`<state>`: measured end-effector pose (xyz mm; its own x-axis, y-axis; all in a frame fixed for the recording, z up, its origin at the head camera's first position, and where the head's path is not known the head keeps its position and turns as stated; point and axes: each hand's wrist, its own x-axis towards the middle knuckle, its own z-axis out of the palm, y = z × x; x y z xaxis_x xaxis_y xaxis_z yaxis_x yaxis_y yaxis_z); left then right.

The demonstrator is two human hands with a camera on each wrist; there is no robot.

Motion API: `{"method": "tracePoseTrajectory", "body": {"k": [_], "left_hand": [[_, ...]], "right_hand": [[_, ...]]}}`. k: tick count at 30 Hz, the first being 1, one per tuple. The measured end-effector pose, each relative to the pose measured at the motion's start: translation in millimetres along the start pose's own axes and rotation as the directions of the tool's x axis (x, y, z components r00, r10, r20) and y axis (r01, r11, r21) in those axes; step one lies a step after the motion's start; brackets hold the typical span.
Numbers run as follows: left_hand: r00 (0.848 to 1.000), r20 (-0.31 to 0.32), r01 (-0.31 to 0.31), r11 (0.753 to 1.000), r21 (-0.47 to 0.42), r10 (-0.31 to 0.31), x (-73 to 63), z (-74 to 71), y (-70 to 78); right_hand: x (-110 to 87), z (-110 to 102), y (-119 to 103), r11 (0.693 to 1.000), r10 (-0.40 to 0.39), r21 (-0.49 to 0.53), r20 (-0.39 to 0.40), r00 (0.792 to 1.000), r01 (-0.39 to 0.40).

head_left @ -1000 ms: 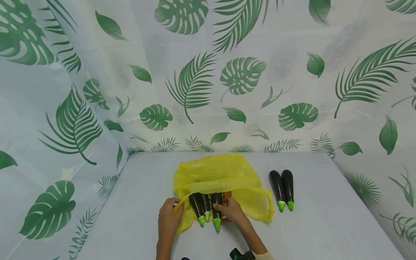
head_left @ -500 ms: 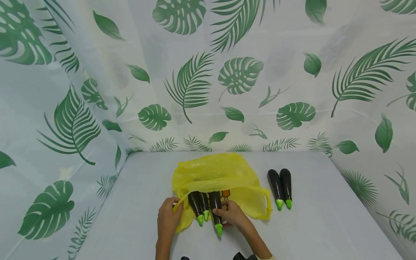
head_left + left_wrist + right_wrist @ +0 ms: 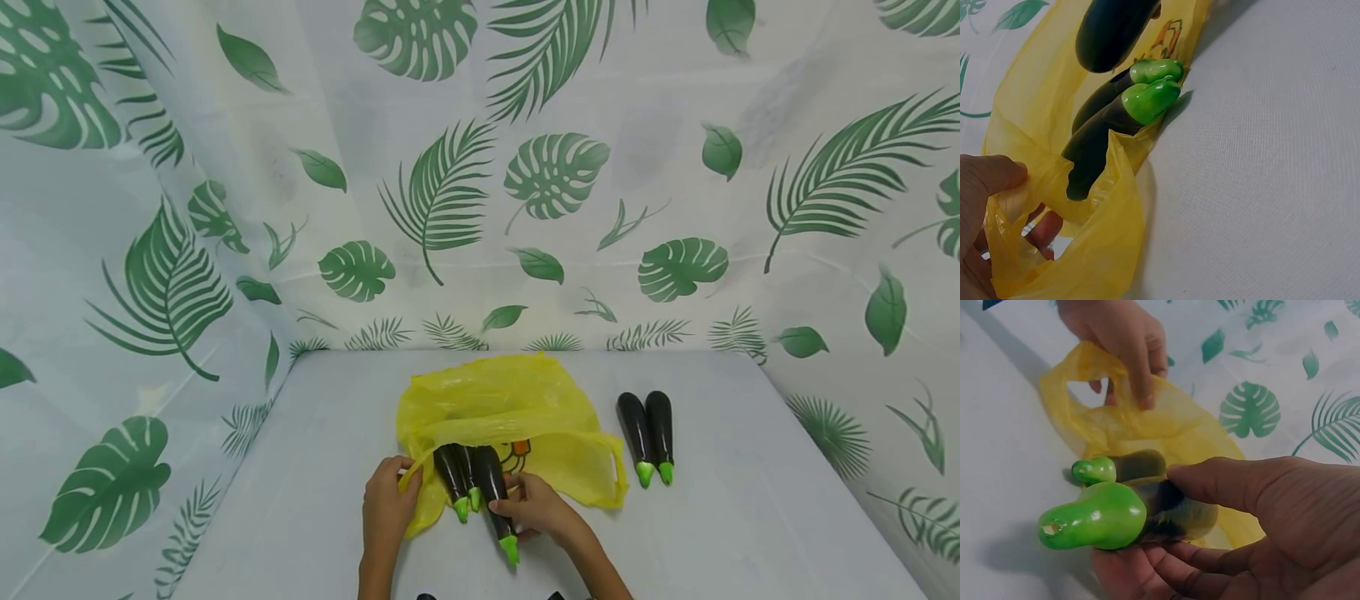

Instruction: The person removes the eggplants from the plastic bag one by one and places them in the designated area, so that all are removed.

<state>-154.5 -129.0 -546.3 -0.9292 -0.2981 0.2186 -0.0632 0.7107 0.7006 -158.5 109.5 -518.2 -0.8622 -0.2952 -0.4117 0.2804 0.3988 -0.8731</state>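
Observation:
A yellow plastic bag lies flat on the table, its mouth facing me. My left hand holds the bag's left handle between thumb and fingers, as the left wrist view also shows. My right hand grips a dark eggplant with a green stem end, thumb on top and fingers beneath. That eggplant is mostly outside the bag mouth, tilted toward me. Two more eggplants, a left one and another beside it, lie in the mouth with green ends outward; their far ends are hidden under the plastic.
To the right of the bag, a pair of eggplants, one beside the other, lies on the white table. Leaf-printed cloth hangs behind the table and at both sides. The bag's right handle lies loose.
The eggplant in my right hand has come toward me, out of the bag mouth, and its green end has swung to the right. My left hand stays on the bag handle.

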Motion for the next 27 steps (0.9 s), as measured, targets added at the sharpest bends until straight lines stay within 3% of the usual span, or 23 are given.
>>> {"method": "tracePoseTrajectory", "body": {"k": [12, 27], "left_hand": [[1.000, 0.004, 0.007, 1.000, 0.002, -0.007, 2.8, 1.5, -0.7], [1.000, 0.000, 0.008, 1.000, 0.001, -0.008, 0.2, 0.8, -2.0]], "right_hand": [[-11.6, -5, -8, 1.000, -0.018, -0.008, 0.116, 0.993, 0.019], [-24.2, -10, -18, 0.996, -0.090, -0.004, 0.262, 0.961, 0.094]]}}
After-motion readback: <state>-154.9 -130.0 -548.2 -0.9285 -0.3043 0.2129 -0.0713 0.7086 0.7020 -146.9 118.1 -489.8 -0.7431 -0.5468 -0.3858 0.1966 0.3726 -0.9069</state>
